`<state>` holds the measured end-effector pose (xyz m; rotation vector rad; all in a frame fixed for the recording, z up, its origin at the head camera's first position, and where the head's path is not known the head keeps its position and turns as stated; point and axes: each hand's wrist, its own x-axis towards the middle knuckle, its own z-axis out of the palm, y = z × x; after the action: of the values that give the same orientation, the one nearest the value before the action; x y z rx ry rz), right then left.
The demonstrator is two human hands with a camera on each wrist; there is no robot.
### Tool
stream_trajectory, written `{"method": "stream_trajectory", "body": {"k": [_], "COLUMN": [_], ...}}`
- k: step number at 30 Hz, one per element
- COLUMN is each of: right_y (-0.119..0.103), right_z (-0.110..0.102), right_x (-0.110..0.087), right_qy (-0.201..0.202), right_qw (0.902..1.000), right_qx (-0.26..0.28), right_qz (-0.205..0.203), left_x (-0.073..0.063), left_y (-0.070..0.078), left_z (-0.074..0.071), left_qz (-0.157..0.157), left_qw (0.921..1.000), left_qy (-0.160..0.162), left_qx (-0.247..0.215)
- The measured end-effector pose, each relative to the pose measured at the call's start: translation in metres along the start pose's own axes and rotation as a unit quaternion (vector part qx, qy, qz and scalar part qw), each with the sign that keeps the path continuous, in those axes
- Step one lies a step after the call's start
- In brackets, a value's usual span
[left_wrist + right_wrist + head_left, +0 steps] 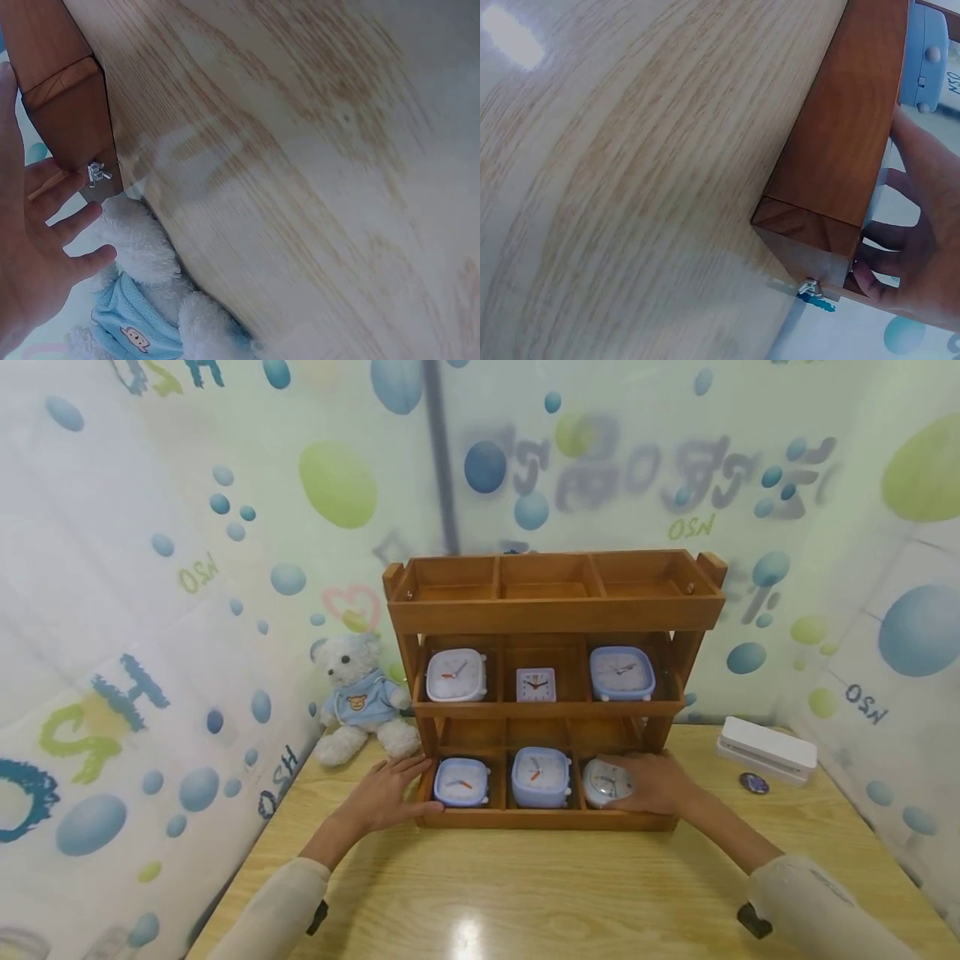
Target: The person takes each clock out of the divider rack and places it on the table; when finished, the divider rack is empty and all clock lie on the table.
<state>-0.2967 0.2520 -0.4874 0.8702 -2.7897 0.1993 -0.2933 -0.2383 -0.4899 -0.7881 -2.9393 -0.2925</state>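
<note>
A brown wooden three-tier shelf (555, 615) with divided compartments stands on the table. In its bottom right compartment is a round white alarm clock (606, 782), and my right hand (654, 782) grips it from the right, its fingers bent over the compartment's edge in the right wrist view. My left hand (386, 795) rests at the bottom tier's left end, fingers spread and fairly straight. Near it sits a small blue alarm clock (461, 782) in the left compartment. A larger blue alarm clock (541, 777) occupies the middle one.
On the middle tier are a white clock (456, 676), a small lilac square clock (536, 685) and a blue clock (622, 674). A white teddy bear (362, 697) in a blue shirt leans left of the shelf. Right of it lie a white box-shaped object (767, 750) and a dark oval (753, 783).
</note>
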Motion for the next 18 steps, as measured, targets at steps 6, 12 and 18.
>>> {"method": "stream_trajectory", "body": {"k": [6,12,18], "right_y": [0.001,0.001,0.003], "right_z": [-0.004,-0.015,-0.027], "right_x": [-0.002,-0.006,-0.010], "right_qy": [0.013,-0.016,-0.019], "right_qw": [0.9984,0.9971,0.9961], "right_qx": [0.050,0.054,0.049], "right_qz": [0.022,0.052,0.071], "left_x": [0.001,-0.001,-0.001], "left_y": [0.002,0.001,0.001], "left_z": [-0.001,0.000,-0.001], "left_qz": [-0.002,-0.004,-0.004], "left_qw": [1.0000,1.0000,1.0000], "left_qy": [-0.002,-0.002,0.000], "left_qx": [-0.002,0.000,-0.004]}}
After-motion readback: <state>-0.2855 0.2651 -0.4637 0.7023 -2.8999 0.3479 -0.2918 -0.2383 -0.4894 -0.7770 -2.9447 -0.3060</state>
